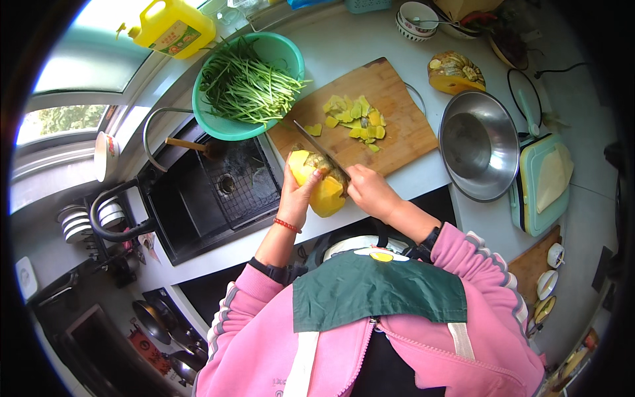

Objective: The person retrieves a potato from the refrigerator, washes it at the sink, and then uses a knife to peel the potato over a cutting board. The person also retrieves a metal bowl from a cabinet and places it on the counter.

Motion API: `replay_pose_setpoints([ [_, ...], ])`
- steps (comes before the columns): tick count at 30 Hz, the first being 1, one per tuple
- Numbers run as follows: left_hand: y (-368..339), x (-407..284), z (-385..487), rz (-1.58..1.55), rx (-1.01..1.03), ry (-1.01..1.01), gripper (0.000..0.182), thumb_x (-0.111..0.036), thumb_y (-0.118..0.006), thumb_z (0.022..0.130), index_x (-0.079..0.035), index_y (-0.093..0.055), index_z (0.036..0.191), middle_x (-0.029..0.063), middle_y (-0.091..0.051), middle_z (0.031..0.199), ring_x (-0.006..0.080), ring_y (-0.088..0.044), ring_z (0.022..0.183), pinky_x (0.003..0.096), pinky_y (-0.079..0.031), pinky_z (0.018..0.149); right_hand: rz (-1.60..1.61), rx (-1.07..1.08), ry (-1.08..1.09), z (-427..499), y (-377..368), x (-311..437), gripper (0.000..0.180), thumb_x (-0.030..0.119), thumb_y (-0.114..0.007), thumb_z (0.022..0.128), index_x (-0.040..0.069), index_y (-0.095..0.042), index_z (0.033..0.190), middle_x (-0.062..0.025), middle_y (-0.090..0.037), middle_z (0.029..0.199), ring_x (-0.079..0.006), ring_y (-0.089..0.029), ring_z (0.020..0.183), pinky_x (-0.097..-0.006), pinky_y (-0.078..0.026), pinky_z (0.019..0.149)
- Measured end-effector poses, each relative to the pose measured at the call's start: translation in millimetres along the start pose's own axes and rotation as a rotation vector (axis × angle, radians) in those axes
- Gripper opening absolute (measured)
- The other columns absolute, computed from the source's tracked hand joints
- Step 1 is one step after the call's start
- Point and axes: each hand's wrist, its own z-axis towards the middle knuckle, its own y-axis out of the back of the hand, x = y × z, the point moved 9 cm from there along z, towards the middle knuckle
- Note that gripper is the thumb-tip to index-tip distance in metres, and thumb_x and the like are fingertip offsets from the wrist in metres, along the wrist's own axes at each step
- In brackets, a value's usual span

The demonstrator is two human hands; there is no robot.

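My left hand (297, 191) grips a partly peeled pumpkin piece (327, 196) from its left side, thumb across the top. Yellow flesh shows over much of it, while mottled rind stays along its upper right. My right hand (369, 191) is closed around the handle of a kitchen knife (317, 145), whose blade lies against the rind and points up and left. The piece is held over the near edge of a wooden cutting board (407, 139). Cut pumpkin peelings (357, 116) lie scattered on that board, beyond both hands.
A green colander (297, 54) of long green vegetables (253, 84) stands at the left, overlapping the black sink (188, 198). Right of the board are a steel bowl (478, 144) and another pumpkin piece (456, 72). A yellow jug (173, 27) stands by the window.
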Motion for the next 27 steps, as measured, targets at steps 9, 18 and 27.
replay_pose_setpoints([
  [9, -12, 16, 18, 0.003, 0.038, 0.049, 0.115, -0.018, -0.079, 0.09, -0.017, 0.008, 0.164, 0.0124, -0.042, 0.15, 0.0265, -0.047, 0.135, 0.0414, -0.042, 0.113, -0.179, 0.091, -0.009, -55, 46, -6, 0.019, 0.004, -0.06, 0.086, -0.002, -0.053, 0.102, -0.0209, -0.059, 0.093, -0.0431, -0.066, 0.077, -0.051, -0.055, 0.067],
  [18, -26, 20, 38, 0.203, -0.085, 0.05, 0.107, -0.023, -0.072, 0.092, -0.013, 0.006, 0.164, 0.0126, -0.043, 0.147, 0.0264, -0.049, 0.131, 0.0381, -0.043, 0.111, -0.377, -0.013, 0.064, -86, 81, 32, 0.037, 0.0, -0.062, 0.082, -0.008, -0.057, 0.118, -0.016, -0.06, 0.098, -0.027, -0.066, 0.057, -0.0356, -0.056, 0.052],
  [27, -24, 28, 58, 0.499, -0.165, -0.001, 0.108, -0.032, -0.074, 0.089, -0.015, 0.001, 0.165, 0.0211, -0.029, 0.154, 0.0353, -0.037, 0.142, 0.0423, -0.034, 0.117, -0.416, -0.053, 0.061, -94, 78, 33, 0.036, 0.002, -0.06, 0.084, -0.013, -0.06, 0.117, -0.0181, -0.063, 0.101, -0.0233, -0.064, 0.052, -0.032, -0.054, 0.049],
])
